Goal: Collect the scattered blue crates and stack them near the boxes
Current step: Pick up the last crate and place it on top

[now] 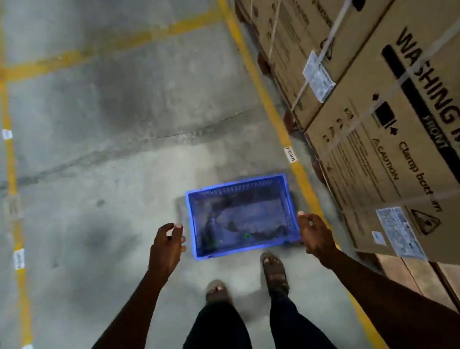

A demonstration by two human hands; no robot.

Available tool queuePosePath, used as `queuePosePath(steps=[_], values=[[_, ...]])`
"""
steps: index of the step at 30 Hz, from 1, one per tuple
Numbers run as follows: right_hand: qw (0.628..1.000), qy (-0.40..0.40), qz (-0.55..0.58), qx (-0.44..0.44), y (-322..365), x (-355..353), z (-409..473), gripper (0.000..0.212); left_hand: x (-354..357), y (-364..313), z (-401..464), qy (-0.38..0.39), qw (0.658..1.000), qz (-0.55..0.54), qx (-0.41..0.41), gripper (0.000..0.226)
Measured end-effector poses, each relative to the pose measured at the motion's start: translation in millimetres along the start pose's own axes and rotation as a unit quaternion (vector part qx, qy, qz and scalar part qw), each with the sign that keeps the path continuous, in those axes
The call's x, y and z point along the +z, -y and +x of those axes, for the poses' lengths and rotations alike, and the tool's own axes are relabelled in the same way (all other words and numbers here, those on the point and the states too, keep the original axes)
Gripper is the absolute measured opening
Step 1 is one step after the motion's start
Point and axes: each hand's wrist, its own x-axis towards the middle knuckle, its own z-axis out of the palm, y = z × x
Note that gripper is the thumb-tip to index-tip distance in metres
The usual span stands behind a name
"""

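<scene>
Underfoot, a grey concrete floor fills most of the view, stained in dark patches and crossed by a thin crack. Yellow painted lines mark it out in bays, with small white labels stuck along them. Along the right side stands a row of tall cardboard boxes, printed "WASHING MACHINE", bound with pale straps and carrying white stickers; they rest on wooden pallets, whose boards show at the lower right.

One blue crate sits upright on the floor just left of the yellow line that runs beside the boxes, near them but not touching. Its walls are perforated, its top is open, and something dark and crumpled lies on its bottom, too dim to identify.

A person stands right behind the crate in dark trousers and sandals, toes close to its near wall. Both bare arms reach forward and down. The left hand hangs by the crate's left wall, fingers loosely curled and apart, holding nothing. The right hand is at the crate's near right corner, fingers also loose and slightly spread; whether it touches the rim cannot be told.
</scene>
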Motion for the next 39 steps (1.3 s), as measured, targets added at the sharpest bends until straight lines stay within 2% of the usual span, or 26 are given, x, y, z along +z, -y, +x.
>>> queuePosePath(steps=[4,6,9,11,13,16,17,19,21,23,26,28,33,39], values=[[0.999,0.017,-0.024,0.031,8,27,72,0.080,34,32,85,-0.028,0.999,0.023,-0.021,0.031],[0.998,0.030,-0.034,0.045,-7,55,127,0.069,56,62,143,-0.029,0.998,0.044,-0.034,0.033],[0.997,-0.009,-0.052,0.051,-40,102,227,0.056,96,126,239,-0.022,0.993,0.109,-0.039,0.046],[0.996,-0.047,-0.067,0.041,-64,137,292,0.060,123,179,305,-0.021,0.987,0.157,-0.035,0.068],[0.992,-0.080,-0.083,0.060,-87,164,340,0.064,152,216,349,-0.068,0.984,0.155,-0.058,0.082],[0.989,-0.093,-0.083,0.077,-120,195,391,0.068,187,238,377,-0.204,0.962,0.152,-0.096,0.060],[0.989,-0.102,-0.077,0.078,-127,200,398,0.069,192,240,382,-0.228,0.956,0.157,-0.101,0.058],[0.988,-0.117,-0.069,0.071,-139,207,409,0.075,192,249,397,-0.221,0.958,0.152,-0.103,0.065],[0.991,-0.094,-0.054,0.074,-145,203,415,0.091,181,256,405,-0.161,0.974,0.114,-0.113,0.081],[0.995,-0.055,-0.022,0.085,-151,193,423,0.100,170,255,399,-0.110,0.985,0.037,-0.128,0.079],[0.995,-0.009,0.020,0.098,-122,164,389,0.067,154,225,362,-0.085,0.990,-0.003,-0.114,0.069],[0.995,0.003,0.021,0.094,-93,141,352,0.059,135,208,328,-0.070,0.991,-0.025,-0.108,0.066],[0.993,0.075,0.071,0.054,-30,47,238,0.050,60,133,193,-0.054,0.990,-0.085,-0.101,0.065],[0.979,0.166,0.108,-0.037,63,-64,93,0.046,-45,38,25,-0.026,0.978,-0.169,-0.119,0.065]])
